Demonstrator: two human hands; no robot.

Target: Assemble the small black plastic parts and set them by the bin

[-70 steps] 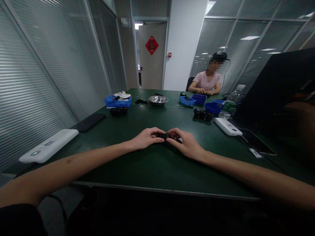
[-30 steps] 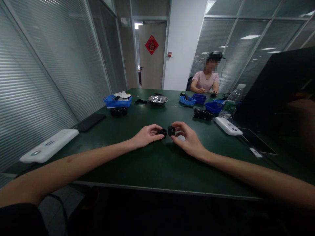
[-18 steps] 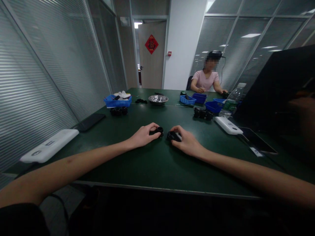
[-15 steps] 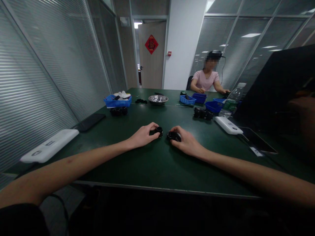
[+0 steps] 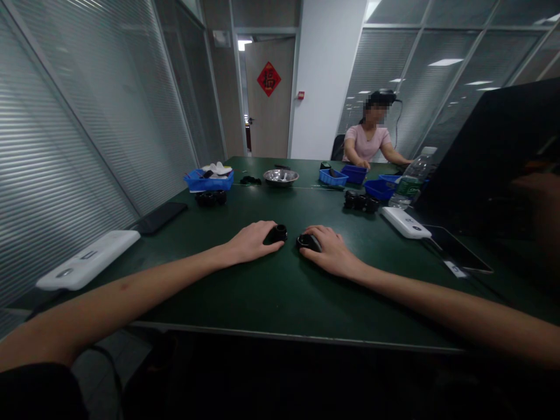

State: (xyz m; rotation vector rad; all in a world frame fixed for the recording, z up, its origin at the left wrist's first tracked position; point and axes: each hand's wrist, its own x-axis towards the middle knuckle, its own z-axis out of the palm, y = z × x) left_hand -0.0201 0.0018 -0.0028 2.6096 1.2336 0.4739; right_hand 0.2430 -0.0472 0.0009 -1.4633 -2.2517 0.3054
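Note:
At the middle of the green table, my left hand (image 5: pixel 255 239) curls its thumb and fingers around a short black cylindrical part (image 5: pixel 280 233) with a round opening on top. Facing it, my right hand (image 5: pixel 331 251) wraps its fingers and thumb over another black rounded part (image 5: pixel 308 242). A narrow gap separates the two black parts, and both appear to rest on the table. My palms hide the parts' near sides, and their exact kind is not clear.
Groups of black parts lie left (image 5: pixel 211 198) and right (image 5: pixel 361 202). Behind are a steel bowl (image 5: pixel 280 181), a filled blue basket (image 5: pixel 210 181) and blue bins (image 5: pixel 354 174). A bottle (image 5: pixel 410 181), white power bank (image 5: pixel 405 223) and phone (image 5: pixel 459 249) stand right. A person (image 5: pixel 367 140) sits opposite.
My left fingers have slid slightly back and flattened around the black part. My right fingers have shifted a little over theirs. The person opposite has moved an arm towards the blue bin.

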